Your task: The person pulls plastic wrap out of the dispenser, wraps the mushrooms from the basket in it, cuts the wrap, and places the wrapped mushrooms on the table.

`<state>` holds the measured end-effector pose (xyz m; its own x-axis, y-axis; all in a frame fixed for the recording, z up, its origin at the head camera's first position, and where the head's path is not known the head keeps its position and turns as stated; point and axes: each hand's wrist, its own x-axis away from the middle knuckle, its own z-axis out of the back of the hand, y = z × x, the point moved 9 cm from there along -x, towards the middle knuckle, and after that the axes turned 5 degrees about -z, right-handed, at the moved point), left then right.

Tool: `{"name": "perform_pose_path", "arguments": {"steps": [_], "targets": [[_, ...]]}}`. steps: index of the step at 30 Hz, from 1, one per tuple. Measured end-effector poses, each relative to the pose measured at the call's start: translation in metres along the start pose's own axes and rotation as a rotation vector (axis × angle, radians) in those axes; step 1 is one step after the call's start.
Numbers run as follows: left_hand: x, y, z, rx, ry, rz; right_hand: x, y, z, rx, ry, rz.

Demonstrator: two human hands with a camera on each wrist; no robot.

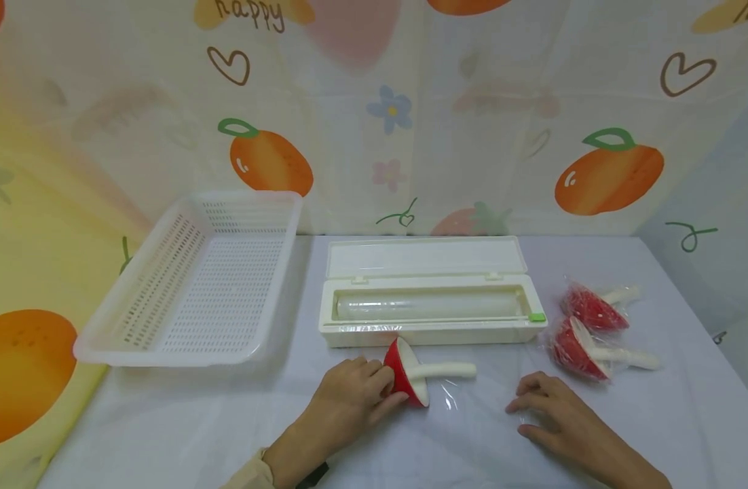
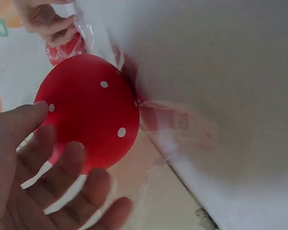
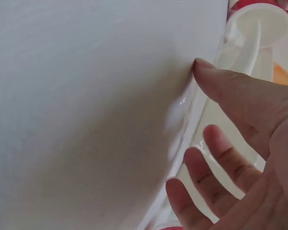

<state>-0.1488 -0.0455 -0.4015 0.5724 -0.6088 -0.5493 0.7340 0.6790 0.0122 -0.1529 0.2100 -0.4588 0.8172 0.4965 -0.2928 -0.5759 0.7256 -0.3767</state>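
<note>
A toy mushroom [image 1: 442,370] with a red, white-dotted cap lies on its side, its white stem pointing right. My left hand [image 1: 360,390] holds it by the cap, thumb and fingers about the red side [image 2: 93,110]. Clear plastic film [image 1: 450,395] shows glints beneath and beside the stem. To the right, my right hand [image 1: 554,414] is low over the cloth, fingers spread and slightly bent, holding nothing; its thumb tip [image 3: 201,67] is close to the cloth. Behind the mushroom stands a white cling film dispenser [image 1: 435,336], lid up, with a roll [image 1: 425,305] inside.
Two film-wrapped red mushrooms, one behind [image 1: 594,309] and one in front [image 1: 578,353], lie at the right. A white perforated basket [image 1: 267,299] stands at the left. A green slider [image 1: 537,317] sits on the dispenser's right end. A printed curtain [image 1: 435,163] hangs behind the table.
</note>
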Motion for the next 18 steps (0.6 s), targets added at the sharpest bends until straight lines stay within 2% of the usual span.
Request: {"name": "perform_pose_path", "arguments": {"steps": [3, 8, 14, 18], "targets": [[0.005, -0.001, -0.006, -0.015, -0.055, 0.019, -0.001, -0.002, -0.003, 0.007, -0.021, 0.021], [0.012, -0.004, -0.019, 0.022, -0.242, 0.07, -0.003, -0.01, -0.01, 0.015, -0.088, 0.077], [0.021, -0.003, -0.033, 0.049, -0.467, 0.046, -0.008, -0.015, -0.013, 0.021, -0.108, 0.07], [0.023, -0.002, -0.036, 0.057, -0.505, 0.028, -0.011, -0.014, -0.015, 0.004, -0.126, 0.064]]}}
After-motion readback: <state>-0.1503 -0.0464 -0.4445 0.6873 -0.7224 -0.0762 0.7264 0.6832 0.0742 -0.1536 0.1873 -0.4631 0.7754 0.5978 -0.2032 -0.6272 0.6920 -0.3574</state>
